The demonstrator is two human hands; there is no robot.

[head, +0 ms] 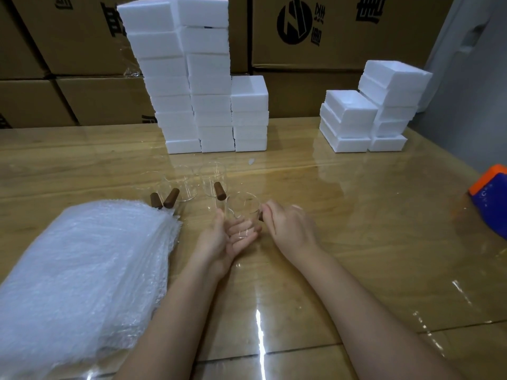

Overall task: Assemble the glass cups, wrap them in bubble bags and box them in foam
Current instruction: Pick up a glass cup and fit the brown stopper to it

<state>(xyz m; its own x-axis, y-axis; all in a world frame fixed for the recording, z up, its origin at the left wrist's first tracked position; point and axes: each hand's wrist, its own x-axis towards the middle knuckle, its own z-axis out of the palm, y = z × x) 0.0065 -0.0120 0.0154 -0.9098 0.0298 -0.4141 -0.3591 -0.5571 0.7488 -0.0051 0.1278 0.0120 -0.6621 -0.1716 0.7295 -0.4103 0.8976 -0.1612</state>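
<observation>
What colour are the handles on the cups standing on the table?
Dark brown, like wood; the handle shows best in the head view.

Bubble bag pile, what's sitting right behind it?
Two clear glass cups with brown handles stand on the table just behind the bubble bag pile. Its far edge covers the left cup's base and both handle tips.

bright overhead glare streaks the table (356, 215); edges bend.

I see foam boxes (211, 78) white | glass cups (242, 208) clear, handles (220, 191) dark brown | bubble bags (82, 270) milky, dimpled | table (356, 215) tan woodgrain | cartons (329, 31) brown, black print | object (491, 193) orange-blue
</observation>
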